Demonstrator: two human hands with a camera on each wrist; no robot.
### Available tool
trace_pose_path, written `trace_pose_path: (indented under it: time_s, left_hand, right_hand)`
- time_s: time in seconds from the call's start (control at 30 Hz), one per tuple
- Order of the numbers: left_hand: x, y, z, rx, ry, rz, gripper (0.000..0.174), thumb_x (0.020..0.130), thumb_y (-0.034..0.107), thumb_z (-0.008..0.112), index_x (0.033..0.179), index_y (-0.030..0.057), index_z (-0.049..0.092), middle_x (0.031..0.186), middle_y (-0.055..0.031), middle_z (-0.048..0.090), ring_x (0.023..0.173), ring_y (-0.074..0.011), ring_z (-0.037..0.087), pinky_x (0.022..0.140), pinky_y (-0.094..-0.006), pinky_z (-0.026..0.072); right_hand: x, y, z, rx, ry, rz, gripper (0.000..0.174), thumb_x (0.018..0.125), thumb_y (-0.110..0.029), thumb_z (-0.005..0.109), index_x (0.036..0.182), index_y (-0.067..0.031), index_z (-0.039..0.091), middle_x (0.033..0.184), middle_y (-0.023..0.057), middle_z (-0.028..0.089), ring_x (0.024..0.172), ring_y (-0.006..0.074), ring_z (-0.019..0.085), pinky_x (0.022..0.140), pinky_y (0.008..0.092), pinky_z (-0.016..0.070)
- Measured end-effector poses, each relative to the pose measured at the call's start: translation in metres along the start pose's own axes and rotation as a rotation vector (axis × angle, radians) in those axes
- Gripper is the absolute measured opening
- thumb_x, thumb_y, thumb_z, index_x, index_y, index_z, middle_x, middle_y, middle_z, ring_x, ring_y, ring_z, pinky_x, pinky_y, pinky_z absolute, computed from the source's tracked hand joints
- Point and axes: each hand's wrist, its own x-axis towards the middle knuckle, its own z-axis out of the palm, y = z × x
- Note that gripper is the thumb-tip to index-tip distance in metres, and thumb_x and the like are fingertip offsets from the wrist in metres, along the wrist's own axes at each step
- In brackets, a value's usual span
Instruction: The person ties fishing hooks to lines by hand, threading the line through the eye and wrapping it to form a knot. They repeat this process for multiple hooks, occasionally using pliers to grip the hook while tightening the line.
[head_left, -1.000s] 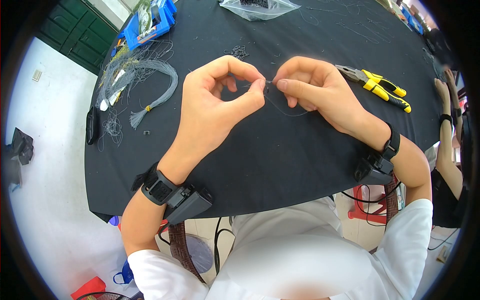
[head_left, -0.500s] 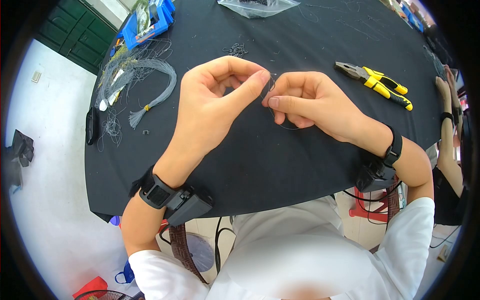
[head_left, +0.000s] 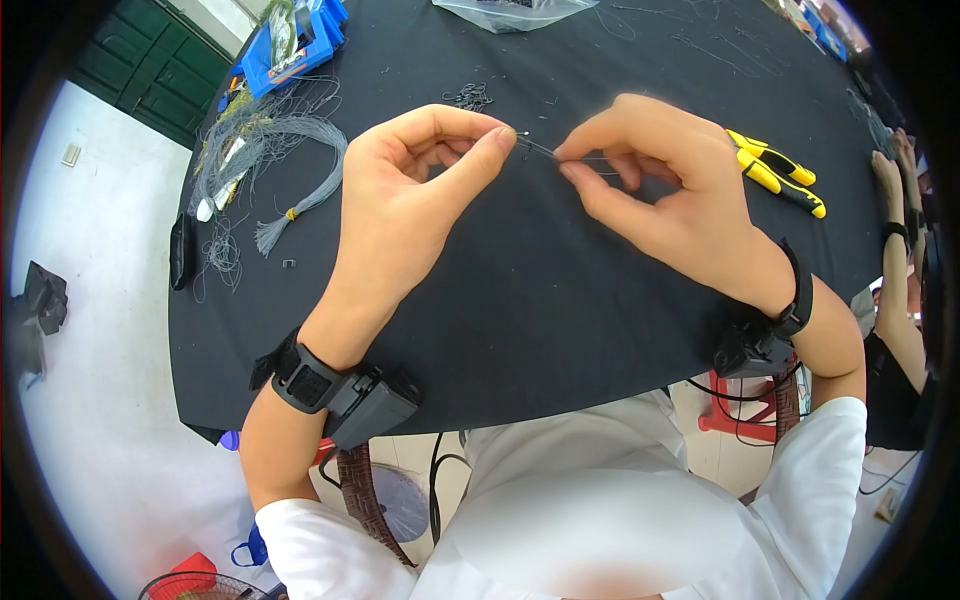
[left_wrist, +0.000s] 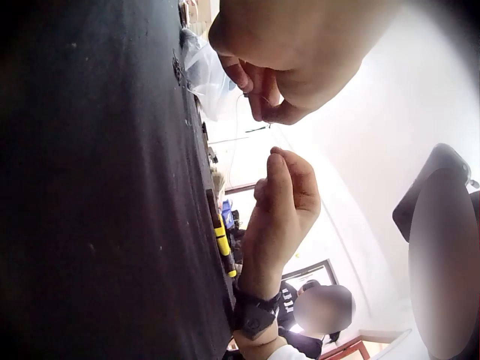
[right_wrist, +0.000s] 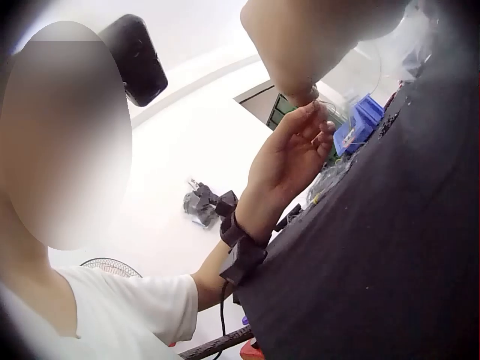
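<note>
Over the black table, my left hand (head_left: 415, 190) pinches a thin clear line between thumb and forefinger. A short stretch of this line (head_left: 540, 150) runs across the gap to my right hand (head_left: 675, 185), whose thumb and forefinger pinch it too. More line trails behind the right fingers. Just past the left fingertips shows a tiny shiny end. A small dark piece (left_wrist: 259, 129) hangs on the line between the hands in the left wrist view; its kind is too small to tell. From the right wrist, the left hand (right_wrist: 289, 157) appears with its fingers curled.
Yellow-and-black pliers (head_left: 775, 175) lie beyond the right hand, partly covered by it. To the left are a tied bundle of clear line (head_left: 325, 165) and a blue bin (head_left: 300, 55). Small dark pieces (head_left: 470, 97) are heaped behind the left hand, near a plastic bag (head_left: 515, 14).
The hands were close together and are now apart, with line stretched between them. The right hand dipped, then moved up and right over the pliers' head; the left shifted slightly left.
</note>
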Motion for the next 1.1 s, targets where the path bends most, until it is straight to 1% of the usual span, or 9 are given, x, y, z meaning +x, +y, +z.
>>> trace_pose_path:
  time_s: [0.37, 0.57, 0.67, 0.77, 0.83, 0.9, 0.97, 1.07, 1.1]
  left_hand:
    - [-0.001, 0.0, 0.0, 0.09, -0.019, 0.078, 0.013, 0.084, 0.006, 0.064, 0.094, -0.0019, 0.064, 0.091, -0.0061, 0.066, 0.085, -0.0089, 0.062, 0.079, -0.0196, 0.0468]
    - [-0.001, -0.002, 0.001, 0.085, -0.021, 0.095, 0.012, 0.084, 0.005, 0.064, 0.094, -0.0016, 0.064, 0.09, -0.0054, 0.066, 0.084, -0.0081, 0.062, 0.078, -0.0193, 0.0467]
    - [-0.001, -0.002, 0.0, 0.102, -0.059, 0.128, 0.011, 0.084, 0.003, 0.063, 0.093, -0.002, 0.064, 0.089, -0.0048, 0.066, 0.082, -0.0073, 0.061, 0.076, -0.0188, 0.0462]
    - [-0.001, 0.0, 0.001, 0.111, -0.114, 0.168, 0.01, 0.083, 0.002, 0.063, 0.093, -0.0029, 0.064, 0.09, -0.0047, 0.065, 0.081, -0.0071, 0.058, 0.073, -0.0191, 0.0451]
    - [-0.001, 0.001, 0.002, 0.105, -0.143, 0.202, 0.01, 0.083, 0.0, 0.063, 0.092, -0.0036, 0.063, 0.091, -0.0054, 0.064, 0.08, -0.0075, 0.057, 0.072, -0.0198, 0.0443]
    - [0.0, 0.0, 0.002, 0.094, -0.166, 0.245, 0.01, 0.083, -0.001, 0.062, 0.092, -0.0041, 0.063, 0.092, -0.0065, 0.063, 0.081, -0.0083, 0.056, 0.072, -0.0207, 0.0436]
    - [0.001, -0.003, 0.0, 0.097, -0.204, 0.3, 0.009, 0.083, -0.002, 0.062, 0.091, -0.004, 0.063, 0.093, -0.0077, 0.063, 0.082, -0.0089, 0.056, 0.073, -0.0212, 0.0435]
    - [0.002, -0.004, 0.001, 0.085, -0.234, 0.366, 0.008, 0.082, -0.002, 0.062, 0.091, -0.0038, 0.063, 0.094, -0.0088, 0.063, 0.082, -0.0096, 0.056, 0.073, -0.0214, 0.0435]
    - [0.002, -0.004, 0.001, 0.078, -0.24, 0.384, 0.008, 0.082, -0.003, 0.061, 0.091, -0.0037, 0.063, 0.094, -0.009, 0.063, 0.081, -0.0097, 0.056, 0.073, -0.0214, 0.0435]
  right_hand:
    - [0.001, 0.001, -0.002, -0.066, 0.089, -0.085, 0.018, 0.07, 0.004, 0.067, 0.086, -0.0032, 0.065, 0.068, -0.0007, 0.054, 0.051, 0.0045, 0.041, 0.045, 0.0195, 0.0273]
    - [0.002, -0.003, -0.004, -0.009, 0.071, 0.042, 0.015, 0.075, 0.003, 0.064, 0.088, -0.0041, 0.065, 0.062, -0.0057, 0.048, 0.051, -0.0005, 0.036, 0.046, 0.0179, 0.0235]
    - [0.003, 0.001, -0.004, 0.122, 0.075, 0.132, 0.012, 0.079, 0.0, 0.063, 0.09, -0.0046, 0.064, 0.061, -0.0082, 0.046, 0.051, -0.0018, 0.033, 0.046, 0.0174, 0.0217]
    - [0.003, 0.01, -0.001, 0.281, 0.082, 0.307, 0.009, 0.08, -0.01, 0.065, 0.086, -0.0039, 0.063, 0.056, -0.0063, 0.041, 0.053, 0.0006, 0.035, 0.047, 0.0201, 0.026]
    - [0.001, 0.02, 0.002, 0.359, 0.059, 0.336, 0.011, 0.081, -0.013, 0.064, 0.087, -0.0036, 0.063, 0.057, -0.0073, 0.042, 0.053, 0.0003, 0.036, 0.047, 0.0195, 0.0256]
    - [0.0, 0.02, 0.003, 0.463, 0.019, 0.42, 0.013, 0.082, -0.015, 0.063, 0.088, -0.0037, 0.063, 0.057, -0.0078, 0.043, 0.053, 0.0002, 0.036, 0.047, 0.019, 0.0254]
    - [0.001, 0.013, 0.003, 0.591, -0.039, 0.56, 0.013, 0.083, -0.016, 0.062, 0.088, -0.004, 0.063, 0.059, -0.008, 0.045, 0.053, 0.0002, 0.036, 0.047, 0.0187, 0.0253]
    - [0.001, 0.01, 0.005, 0.873, -0.155, 0.75, 0.011, 0.083, -0.015, 0.061, 0.088, -0.0051, 0.063, 0.062, -0.0071, 0.047, 0.053, 0.0007, 0.035, 0.047, 0.0185, 0.0248]
    - [0.001, 0.012, 0.005, 0.957, -0.205, 0.798, 0.011, 0.083, -0.014, 0.059, 0.088, -0.0038, 0.062, 0.064, -0.0061, 0.046, 0.051, 0.0009, 0.033, 0.046, 0.0186, 0.024]
